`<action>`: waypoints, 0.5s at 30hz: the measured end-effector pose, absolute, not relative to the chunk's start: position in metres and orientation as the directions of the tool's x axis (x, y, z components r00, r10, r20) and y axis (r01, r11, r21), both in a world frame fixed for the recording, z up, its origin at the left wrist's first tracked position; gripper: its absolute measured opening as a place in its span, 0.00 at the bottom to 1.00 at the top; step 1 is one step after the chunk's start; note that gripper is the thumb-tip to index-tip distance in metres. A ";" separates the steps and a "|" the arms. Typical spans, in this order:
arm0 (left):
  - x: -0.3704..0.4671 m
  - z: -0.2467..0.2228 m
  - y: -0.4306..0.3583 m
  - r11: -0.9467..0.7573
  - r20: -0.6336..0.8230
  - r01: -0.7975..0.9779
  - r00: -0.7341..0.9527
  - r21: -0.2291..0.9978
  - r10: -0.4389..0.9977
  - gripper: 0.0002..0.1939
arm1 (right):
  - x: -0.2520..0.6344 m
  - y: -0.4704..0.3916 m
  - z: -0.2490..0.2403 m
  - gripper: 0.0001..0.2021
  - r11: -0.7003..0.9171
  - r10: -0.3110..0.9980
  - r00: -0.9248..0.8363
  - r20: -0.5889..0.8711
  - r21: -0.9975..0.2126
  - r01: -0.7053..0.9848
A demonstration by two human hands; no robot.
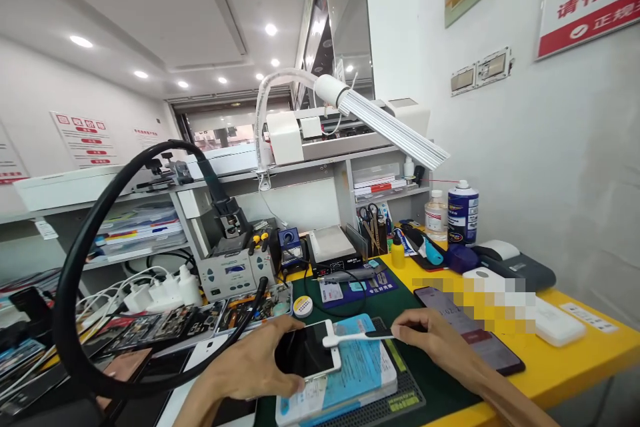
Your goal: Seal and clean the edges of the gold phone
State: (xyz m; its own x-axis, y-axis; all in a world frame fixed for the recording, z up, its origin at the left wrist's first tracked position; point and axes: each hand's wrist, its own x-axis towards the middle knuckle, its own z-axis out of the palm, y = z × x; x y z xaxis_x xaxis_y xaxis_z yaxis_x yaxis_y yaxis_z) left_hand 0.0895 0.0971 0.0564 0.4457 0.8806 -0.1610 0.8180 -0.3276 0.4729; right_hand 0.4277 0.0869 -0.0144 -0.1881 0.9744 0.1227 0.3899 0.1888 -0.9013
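My left hand (255,360) grips a white-framed phone (309,351) by its left side, with the thumb at the near edge and fingers at the far edge. The phone's dark screen faces up, above a blue-and-white box (363,367). Between the closed fingers of my right hand (425,333) is a white toothbrush (353,339) with a dark section near the grip. Its head lies over the right end of the phone; whether the bristles touch is hard to see. Under the box lies a dark patterned mat (413,400).
A black hose (65,293) loops across the left, close to my left forearm. A larger phone (467,330) lies right of my right hand. Behind are a round white tin (303,307), a yellow bottle (397,253) and a soldering-style station (230,273). Circuit boards (160,330) crowd the left.
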 end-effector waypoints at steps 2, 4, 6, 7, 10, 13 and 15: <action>0.089 0.056 0.097 -0.319 -0.169 0.815 0.445 0.485 0.879 0.41 | 0.426 0.088 -0.015 0.14 0.186 0.973 -0.201 0.111 -0.893 0.411; 0.088 0.056 0.098 -0.314 -0.169 0.809 0.445 0.497 0.879 0.42 | 0.423 0.089 -0.017 0.14 0.203 0.977 -0.147 0.153 -0.879 0.432; 0.087 0.055 0.099 -0.313 -0.166 0.804 0.447 0.506 0.879 0.42 | 0.420 0.090 -0.020 0.15 0.210 0.977 -0.072 0.198 -0.880 0.426; 0.087 0.055 0.100 -0.313 -0.164 0.802 0.448 0.509 0.879 0.42 | 0.418 0.090 -0.021 0.16 0.208 0.978 -0.062 0.201 -0.889 0.409; 0.087 0.055 0.101 -0.311 -0.167 0.799 0.449 0.514 0.878 0.42 | 0.414 0.089 -0.022 0.16 0.221 0.969 -0.190 0.159 -0.902 0.372; 0.087 0.056 0.100 -0.302 -0.177 0.800 0.445 0.519 0.878 0.43 | 0.413 0.088 -0.022 0.17 0.243 0.965 -0.190 0.179 -0.880 0.409; 0.087 0.056 0.099 -0.295 -0.181 0.804 0.439 0.515 0.880 0.43 | 0.412 0.087 -0.022 0.18 0.222 0.974 -0.073 0.212 -0.869 0.443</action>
State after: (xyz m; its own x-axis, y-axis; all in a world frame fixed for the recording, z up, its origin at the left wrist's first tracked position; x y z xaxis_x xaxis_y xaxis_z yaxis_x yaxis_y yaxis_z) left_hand 0.0869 0.0995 0.0564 0.4389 0.8802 -0.1806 0.8045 -0.2954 0.5153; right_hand 0.4123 0.0870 -0.0223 -0.0728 0.9745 0.2124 0.4429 0.2224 -0.8686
